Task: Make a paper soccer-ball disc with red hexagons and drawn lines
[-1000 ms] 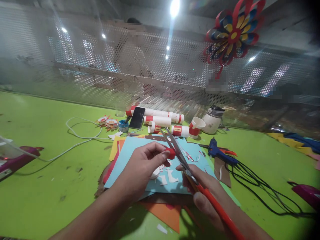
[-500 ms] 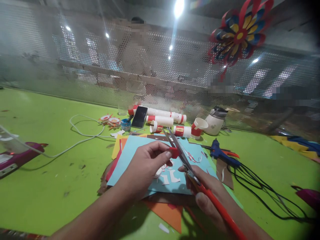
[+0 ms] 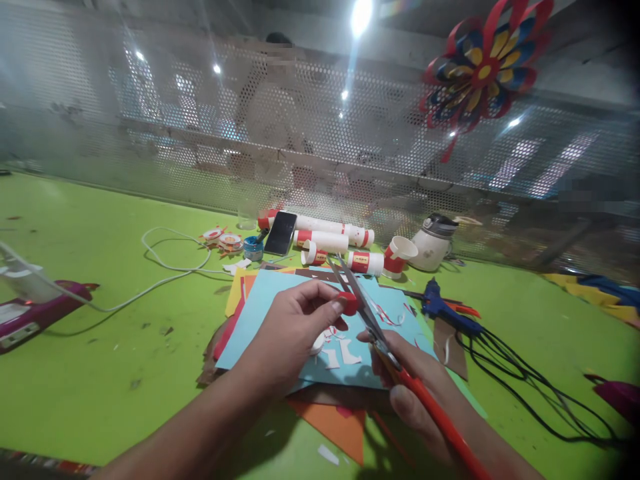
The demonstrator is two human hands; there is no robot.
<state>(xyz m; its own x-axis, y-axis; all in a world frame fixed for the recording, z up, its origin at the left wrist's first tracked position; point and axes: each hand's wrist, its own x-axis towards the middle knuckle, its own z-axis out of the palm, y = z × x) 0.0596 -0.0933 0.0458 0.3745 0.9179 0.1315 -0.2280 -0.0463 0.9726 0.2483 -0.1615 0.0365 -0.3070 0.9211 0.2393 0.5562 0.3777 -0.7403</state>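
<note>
Between the thumb and fingers of my left hand (image 3: 303, 323) is a small red paper piece (image 3: 349, 303), its free edge rounded. My right hand (image 3: 417, 377) grips a pair of scissors (image 3: 373, 327) with orange-red handles; the blades point away from me, slightly parted, right beside the red piece. Below both hands lies a light blue paper sheet (image 3: 260, 313) on a stack of coloured sheets. White paper cutouts (image 3: 343, 355) and thin red and white trimmings (image 3: 387, 315) are scattered on it.
Behind the stack are a phone (image 3: 281, 233), a blue paint jar (image 3: 253, 248), white-and-red paper tubes (image 3: 323, 240), a paper cup (image 3: 399, 256) and a lidded jug (image 3: 434, 243). A blue glue gun (image 3: 445, 308) with black cables lies right. A power strip (image 3: 40, 320) sits left. Beyond the mesh screen stands a person.
The red piece now shows a rounder edge and has turned slightly in my left fingers. Both hands stay nearly in place; the view has shifted a little.
</note>
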